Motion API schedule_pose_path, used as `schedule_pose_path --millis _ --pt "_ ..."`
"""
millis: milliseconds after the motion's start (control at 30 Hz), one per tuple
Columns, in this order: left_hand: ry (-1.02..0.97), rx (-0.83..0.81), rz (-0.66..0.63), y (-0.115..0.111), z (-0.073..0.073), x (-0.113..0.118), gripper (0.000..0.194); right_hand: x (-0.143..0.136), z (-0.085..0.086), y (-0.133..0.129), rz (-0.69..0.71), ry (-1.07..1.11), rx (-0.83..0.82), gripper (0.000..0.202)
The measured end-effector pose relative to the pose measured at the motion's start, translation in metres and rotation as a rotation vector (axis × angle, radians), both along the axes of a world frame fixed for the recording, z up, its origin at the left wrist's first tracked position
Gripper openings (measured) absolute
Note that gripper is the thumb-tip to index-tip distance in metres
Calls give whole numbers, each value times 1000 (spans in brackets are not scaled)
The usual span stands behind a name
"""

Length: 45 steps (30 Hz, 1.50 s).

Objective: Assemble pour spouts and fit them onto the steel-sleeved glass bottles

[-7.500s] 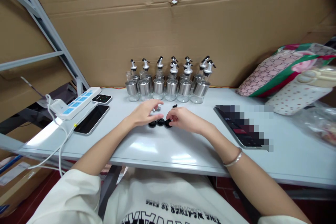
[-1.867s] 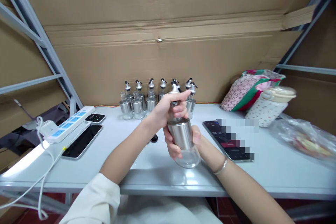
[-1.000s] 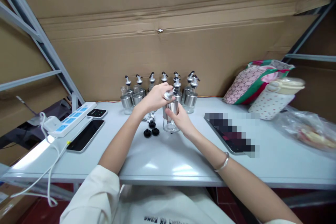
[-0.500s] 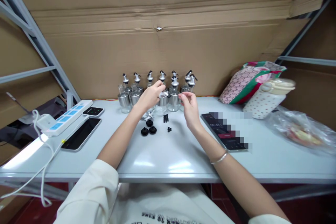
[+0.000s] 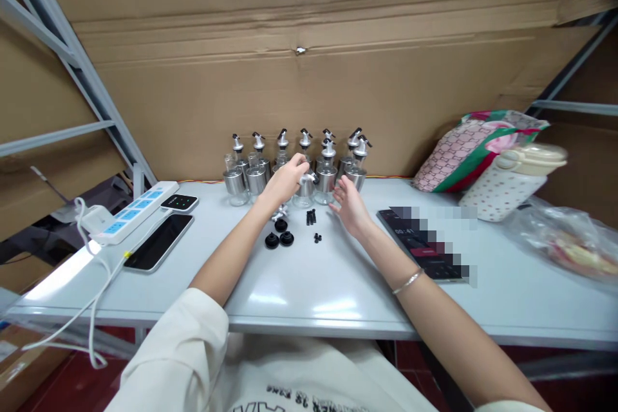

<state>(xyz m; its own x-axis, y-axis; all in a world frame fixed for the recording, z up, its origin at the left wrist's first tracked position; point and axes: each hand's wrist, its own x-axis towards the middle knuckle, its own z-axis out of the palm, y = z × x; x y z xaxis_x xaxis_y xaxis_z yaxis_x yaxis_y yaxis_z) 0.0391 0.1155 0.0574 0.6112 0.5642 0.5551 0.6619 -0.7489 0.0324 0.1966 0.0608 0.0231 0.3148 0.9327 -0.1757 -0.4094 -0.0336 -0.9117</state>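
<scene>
My left hand (image 5: 286, 181) is closed on a silver pourer head (image 5: 308, 178), held up in front of the bottles. Close by on the right, my right hand (image 5: 351, 211) has its fingers apart with nothing in them. Glass bottles with steel sleeves (image 5: 327, 179) stand in rows at the back, most topped with silver pourers that have black levers. Below my left hand lie several loose silver pourer heads (image 5: 279, 212), partly hidden by it. Three black stoppers (image 5: 286, 239), some black levers (image 5: 311, 217) and small black caps (image 5: 317, 238) lie on the table.
To the left are a power strip (image 5: 140, 211), a small black device (image 5: 179, 203), a phone (image 5: 159, 243) and white cables. On the right lie a phone with a timer (image 5: 420, 248), a patterned bag (image 5: 463, 154), a dotted tumbler (image 5: 506, 183) and a plastic bag (image 5: 574, 244). Cardboard stands behind.
My right hand has drawn slightly down from the pourer head, and its fingers have spread. My left hand still holds the pourer head. The whole view has shifted a little.
</scene>
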Motion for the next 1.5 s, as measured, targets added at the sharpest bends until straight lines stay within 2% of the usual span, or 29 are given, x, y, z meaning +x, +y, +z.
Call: schedule_pose_path --millis 200,400,633,767,900,1033,1100,1200,1300,1500 --pt "-16 -3 28 3 -7 0 23 -5 -1 -2 1 63 -4 29" --pt "52 -21 54 5 -12 -4 24 -4 -2 -2 11 97 -38 26" --pt "54 28 59 7 -20 -1 27 9 -15 9 64 87 -11 30" --pt "40 45 67 3 -20 3 8 11 -20 11 97 -107 91 25" --pt "78 56 38 -3 -15 8 22 3 -16 3 71 -275 208 26" --pt "113 62 -12 -10 -4 10 21 -1 -8 -7 -3 -897 641 24" --pt "147 22 -43 -14 2 9 19 1 -6 -9 -12 -1094 769 20" --pt "171 -33 -64 -21 11 8 16 7 -3 -10 -1 -1179 831 19" --pt "159 -101 -43 -30 17 10 21 9 -1 -12 5 -1187 820 18" --pt "135 -281 -71 -43 21 16 32 9 5 -18 -42 -1210 783 23"
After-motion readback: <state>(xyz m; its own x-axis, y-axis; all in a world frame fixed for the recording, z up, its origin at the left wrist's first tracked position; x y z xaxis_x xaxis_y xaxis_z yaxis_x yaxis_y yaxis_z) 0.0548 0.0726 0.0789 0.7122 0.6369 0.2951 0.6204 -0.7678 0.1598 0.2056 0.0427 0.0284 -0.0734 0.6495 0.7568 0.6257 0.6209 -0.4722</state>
